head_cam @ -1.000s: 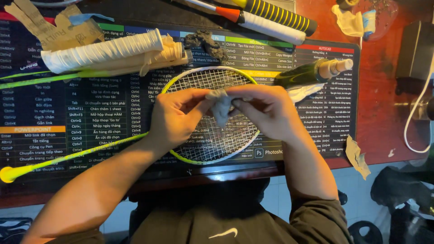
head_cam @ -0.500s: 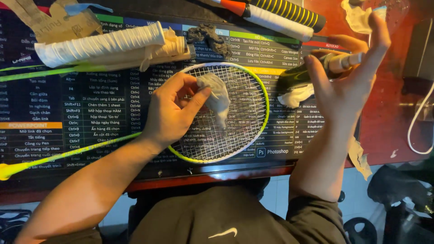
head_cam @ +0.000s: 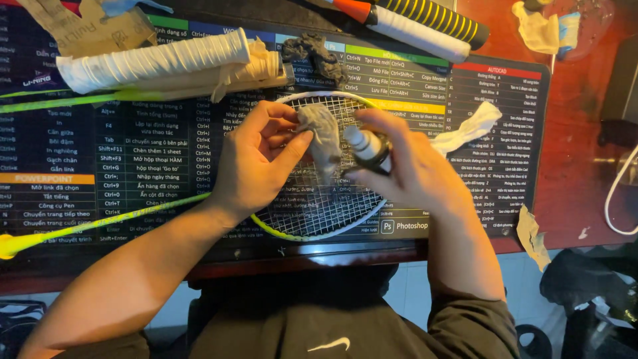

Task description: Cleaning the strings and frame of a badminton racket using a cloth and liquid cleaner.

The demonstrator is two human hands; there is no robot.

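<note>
Hands work over a yellow-rimmed badminton racket [head_cam: 319, 199] that lies flat on the dark printed mat [head_cam: 133, 166] on the counter. Left hand [head_cam: 259, 159] pinches a crumpled grey cloth [head_cam: 322, 136] above the strings. Right hand [head_cam: 405, 166] wraps around a small dark bottle with a white cap [head_cam: 365, 146], just beside the cloth.

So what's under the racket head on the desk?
Under the racket head lies the dark printed desk mat, visible through the strings. Both hands, the grey cloth and a small bottle cover its upper part.

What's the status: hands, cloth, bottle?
Left hand pinches grey cloth over racket head. Right hand holds small bottle, tip at cloth. Nothing in the way.
</note>
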